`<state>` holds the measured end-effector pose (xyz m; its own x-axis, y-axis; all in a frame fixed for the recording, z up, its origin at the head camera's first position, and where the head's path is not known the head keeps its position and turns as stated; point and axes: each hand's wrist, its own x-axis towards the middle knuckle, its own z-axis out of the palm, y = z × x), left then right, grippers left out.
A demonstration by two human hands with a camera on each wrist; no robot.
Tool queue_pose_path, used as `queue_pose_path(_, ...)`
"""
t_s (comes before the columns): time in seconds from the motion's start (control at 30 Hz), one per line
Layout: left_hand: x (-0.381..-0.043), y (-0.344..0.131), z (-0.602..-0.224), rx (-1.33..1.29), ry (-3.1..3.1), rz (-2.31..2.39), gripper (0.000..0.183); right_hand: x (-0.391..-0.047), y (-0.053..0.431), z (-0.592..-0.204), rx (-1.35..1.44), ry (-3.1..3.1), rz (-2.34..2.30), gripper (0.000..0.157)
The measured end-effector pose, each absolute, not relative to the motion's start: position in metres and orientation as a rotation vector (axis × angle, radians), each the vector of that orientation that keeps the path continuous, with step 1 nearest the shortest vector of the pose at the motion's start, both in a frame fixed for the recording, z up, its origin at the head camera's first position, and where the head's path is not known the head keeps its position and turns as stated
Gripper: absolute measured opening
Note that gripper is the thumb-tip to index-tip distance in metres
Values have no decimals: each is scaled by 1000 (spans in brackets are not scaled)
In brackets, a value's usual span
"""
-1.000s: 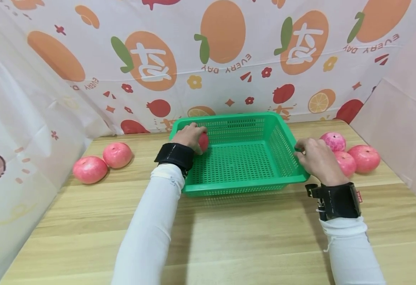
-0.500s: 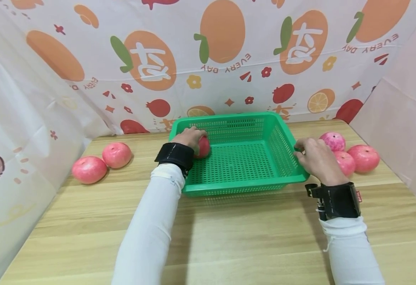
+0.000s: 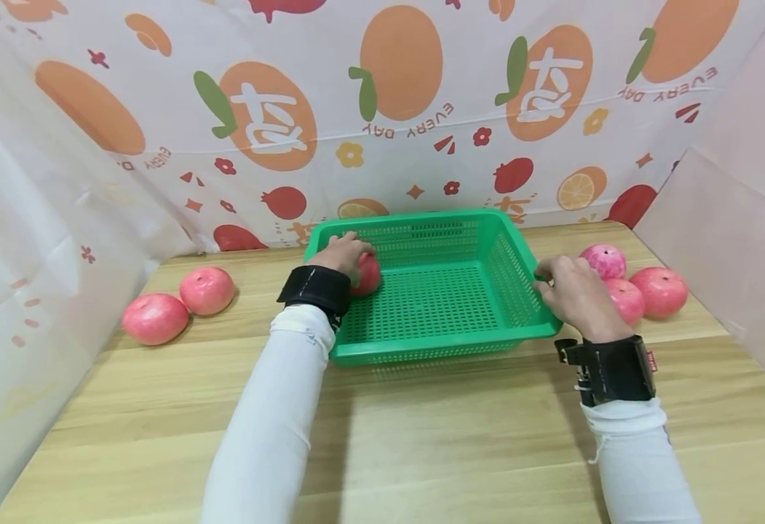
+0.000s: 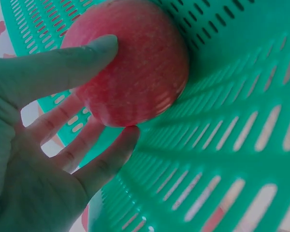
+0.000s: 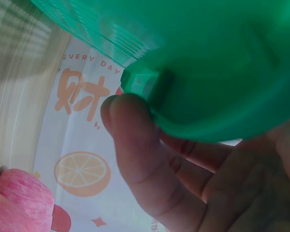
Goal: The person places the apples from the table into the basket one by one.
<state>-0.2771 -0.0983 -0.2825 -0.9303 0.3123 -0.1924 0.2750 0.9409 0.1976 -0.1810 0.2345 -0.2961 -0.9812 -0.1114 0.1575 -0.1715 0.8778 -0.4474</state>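
Observation:
A green plastic basket (image 3: 434, 340) with slotted walls stands on the wooden table. Inside its left end, my left hand (image 3: 341, 256) holds a red apple (image 4: 135, 67). In the left wrist view the thumb lies across the apple's near side and the other fingers reach behind and under it. The apple is close to the basket's wall and floor; whether it rests on them I cannot tell. At the opposite end, my right hand (image 3: 575, 291) grips the basket's rim, with fingertips curled at the edge in the right wrist view (image 5: 150, 159).
Two pink apples, one nearer (image 3: 156, 319) and one farther (image 3: 207, 290), lie left of the basket. Three more sit beyond my right hand: a mottled one (image 3: 603, 261), a partly covered one (image 3: 627, 300) and a larger one (image 3: 659, 292). A fruit-print curtain (image 3: 395, 175) closes the back.
The apple in my left hand has come down slightly inside the basket, and more of it shows. My right hand keeps its hold on the rim. The head view has shifted a little.

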Motion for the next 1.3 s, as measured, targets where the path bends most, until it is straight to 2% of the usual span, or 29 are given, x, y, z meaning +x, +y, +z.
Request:
queue_pose_path(0.27, -271, -96, -279, 423, 2889, 283, 60, -180, 233, -295, 224, -2922, 719, 24)
queue_pose_path(0.73, -284, -93, -290, 383, 2874, 311, 62, -181, 234, -295, 245, -2911, 705, 23)
queue_pose_path(1.17, -274, -91, -281, 371, 2865, 261, 62, -182, 235, -296, 237, -2932, 724, 23)
queue_pose_path(1.3, -277, -92, -277, 407, 2867, 236, 67, -183, 235, -296, 233, -2930, 729, 23)
